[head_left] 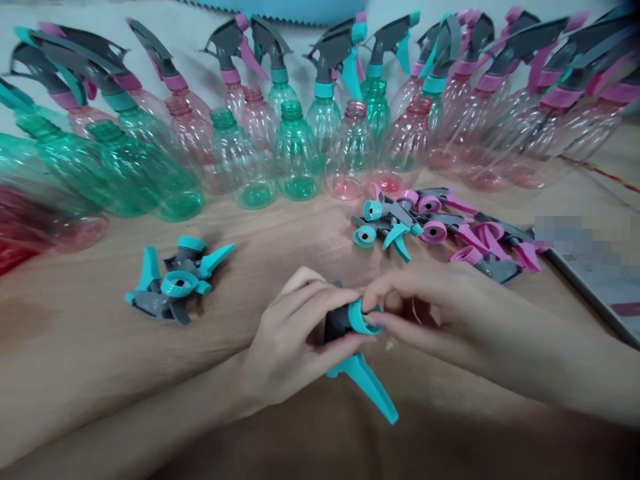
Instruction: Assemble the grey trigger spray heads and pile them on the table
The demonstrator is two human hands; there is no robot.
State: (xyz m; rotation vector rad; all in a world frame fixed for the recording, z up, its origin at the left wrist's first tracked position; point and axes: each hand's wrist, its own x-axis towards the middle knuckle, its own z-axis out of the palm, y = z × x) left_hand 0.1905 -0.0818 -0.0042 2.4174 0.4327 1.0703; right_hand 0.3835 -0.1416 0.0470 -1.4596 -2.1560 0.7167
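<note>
My left hand point(300, 333) is closed around a grey and turquoise trigger spray head point(339, 325). Its turquoise collar faces right, and the turquoise trigger point(369, 387) hangs down below my fingers. At the collar's opening, my right hand point(425, 307) has thumb and fingertips pinched together, touching the rim. Whatever those fingertips hold is too small and hidden to make out. On the table to the left lie a few loose turquoise spray heads point(180, 283). Beyond my right hand is a pile of turquoise and pink spray heads point(434, 231).
Open-necked green bottles point(299, 157) and pink bottles point(350, 157) stand in a row behind. Further back are several bottles fitted with spray heads point(324, 107). A flat, dark-edged device point(595, 287) lies at the right. Something red point(17, 257) sits at the far left.
</note>
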